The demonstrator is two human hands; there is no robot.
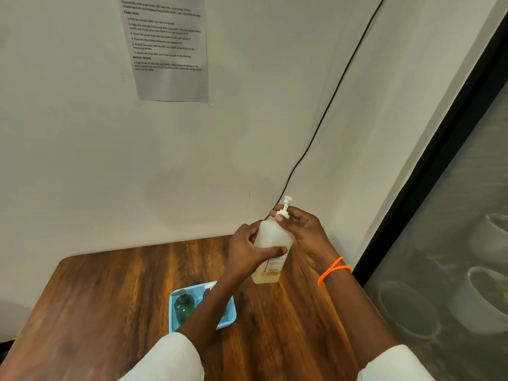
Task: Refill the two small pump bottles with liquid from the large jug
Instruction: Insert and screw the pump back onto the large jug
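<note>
While your left hand [248, 250] wraps around the big jug [272, 250], your right hand [303, 232] pinches its white pump [286, 207], above the blue basket [229, 316] holding a green bottle [183, 305].

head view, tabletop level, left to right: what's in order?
Green pump bottle in the blue basket → left hand → large translucent bottle held in both hands → right hand on its pump → orange bracelet.
</note>
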